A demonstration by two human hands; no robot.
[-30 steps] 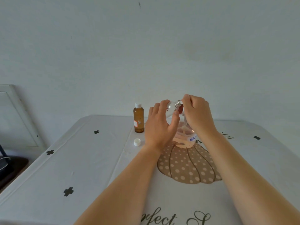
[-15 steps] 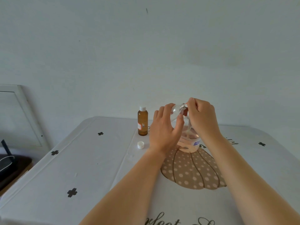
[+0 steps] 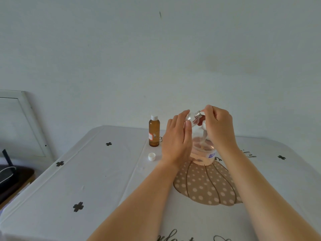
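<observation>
Two hands: both raised together above the middle of the surface, meeting on one small clear bottle (image 3: 190,117).
Left hand (image 3: 177,140): fingers and thumb curled round the rounded body of the bottle, gripping it from the 9 o'clock side.
Right hand (image 3: 218,126): fingers curled, fingertips pinching the bottle's silver threaded neck from the 3 o'clock side.
Small clear bottle: held in the air, tilted, neck pointing to 3 o'clock, directly over a white funnel (image 3: 203,126).
White funnel: sits upright in the mouth of a clear jar (image 3: 202,153), its stem reaching down inside.
Clear jar: stands on the surface below the hands, holding pale pink liquid, with a small blue-printed label on its side.
Amber bottle (image 3: 154,133): upright with a white cap on, at 10 o'clock from the jar, apart from it.
Loose white cap (image 3: 151,156): lies on the surface at 9 o'clock from the jar, just in front of the amber bottle.
Surface (image 3: 86,180): covered by a white cloth with small black clover marks and a brown dotted pumpkin print (image 3: 205,186) at 6 o'clock from the jar.
</observation>
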